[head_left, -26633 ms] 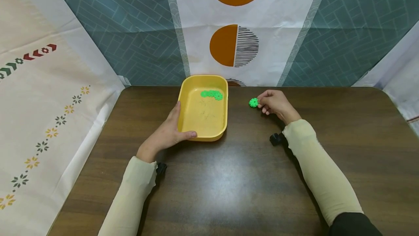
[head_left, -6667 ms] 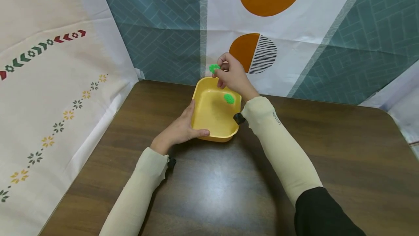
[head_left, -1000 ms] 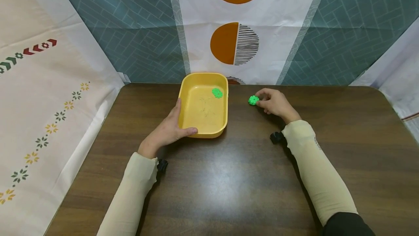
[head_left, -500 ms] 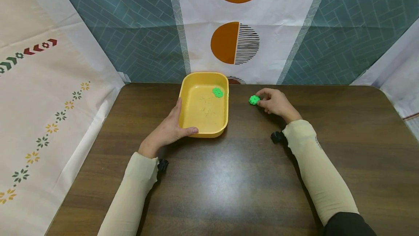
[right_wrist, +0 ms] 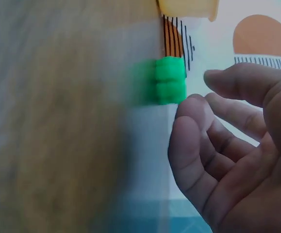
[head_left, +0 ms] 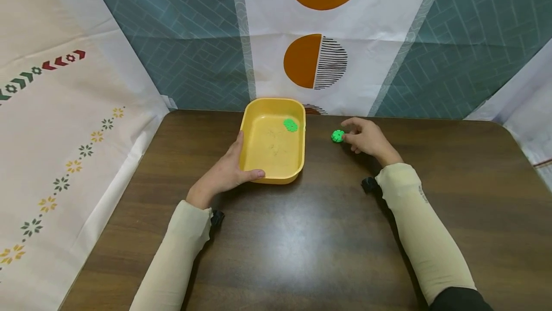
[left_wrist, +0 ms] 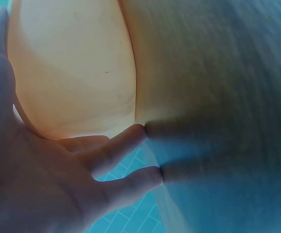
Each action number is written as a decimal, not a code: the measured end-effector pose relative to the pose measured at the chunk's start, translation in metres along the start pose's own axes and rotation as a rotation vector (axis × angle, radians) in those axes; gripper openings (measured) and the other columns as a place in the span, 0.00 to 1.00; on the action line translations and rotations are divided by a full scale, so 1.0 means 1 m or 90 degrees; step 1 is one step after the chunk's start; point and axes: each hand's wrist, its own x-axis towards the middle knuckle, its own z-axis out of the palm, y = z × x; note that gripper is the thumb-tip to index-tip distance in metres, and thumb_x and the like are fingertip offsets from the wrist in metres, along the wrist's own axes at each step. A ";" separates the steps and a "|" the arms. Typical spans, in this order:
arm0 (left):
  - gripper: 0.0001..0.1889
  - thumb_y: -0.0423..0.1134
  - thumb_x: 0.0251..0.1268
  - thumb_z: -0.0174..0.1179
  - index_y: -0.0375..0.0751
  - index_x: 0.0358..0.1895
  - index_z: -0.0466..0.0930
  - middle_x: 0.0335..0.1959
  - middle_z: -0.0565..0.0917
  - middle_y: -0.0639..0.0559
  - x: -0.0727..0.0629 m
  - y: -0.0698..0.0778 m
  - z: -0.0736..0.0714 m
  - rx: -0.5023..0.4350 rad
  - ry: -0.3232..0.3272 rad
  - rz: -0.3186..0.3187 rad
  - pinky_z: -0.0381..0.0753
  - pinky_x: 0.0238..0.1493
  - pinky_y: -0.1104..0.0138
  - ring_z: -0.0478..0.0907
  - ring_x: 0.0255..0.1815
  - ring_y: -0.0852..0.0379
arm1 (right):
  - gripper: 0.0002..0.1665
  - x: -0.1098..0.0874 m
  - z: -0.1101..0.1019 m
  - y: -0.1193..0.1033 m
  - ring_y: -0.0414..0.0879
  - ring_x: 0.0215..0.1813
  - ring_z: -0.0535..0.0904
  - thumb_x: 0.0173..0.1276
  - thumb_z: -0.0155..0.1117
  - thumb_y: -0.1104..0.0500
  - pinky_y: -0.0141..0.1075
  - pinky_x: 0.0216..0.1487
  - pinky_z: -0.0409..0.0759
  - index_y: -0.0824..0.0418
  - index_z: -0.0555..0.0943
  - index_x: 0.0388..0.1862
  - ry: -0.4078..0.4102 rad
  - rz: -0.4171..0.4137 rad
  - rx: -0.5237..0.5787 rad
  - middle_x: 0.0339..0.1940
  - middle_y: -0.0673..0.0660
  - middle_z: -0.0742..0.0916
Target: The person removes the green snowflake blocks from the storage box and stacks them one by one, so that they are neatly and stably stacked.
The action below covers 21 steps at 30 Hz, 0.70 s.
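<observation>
A yellow plastic tray (head_left: 270,157) stands at the table's back, a flat green notched disc (head_left: 291,125) lying in its far right part. My left hand (head_left: 222,173) rests at its near left corner, thumb along the near rim. In the left wrist view, straight, spread fingers lie along the outside of the tray (left_wrist: 77,68). To the tray's right, a small stack of green notched discs (head_left: 337,136) stands on the table. My right hand (head_left: 366,137) is beside it. The right wrist view shows thumb and forefinger apart, nothing between them, fingertips close to the stack (right_wrist: 171,82).
The brown wooden table (head_left: 293,239) ends at a patterned wall cloth (head_left: 276,71) just behind the tray. A white embroidered cloth (head_left: 64,157) hangs along the left side. Dark wrist devices (head_left: 369,185) sit under the sleeves.
Several green discs lay in the tray earlier; fewer show now. My right hand held a disc over the tray, then came to the stack; its fingertips have now parted. My left hand stayed at the tray.
</observation>
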 end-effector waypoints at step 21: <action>0.70 0.69 0.53 0.70 0.52 0.81 0.22 0.83 0.39 0.44 -0.002 0.000 -0.001 -0.012 0.000 -0.006 0.54 0.74 0.50 0.47 0.79 0.47 | 0.16 0.012 0.014 -0.096 0.57 0.28 0.77 0.76 0.62 0.55 0.46 0.32 0.82 0.60 0.81 0.58 0.066 -0.114 0.059 0.28 0.64 0.80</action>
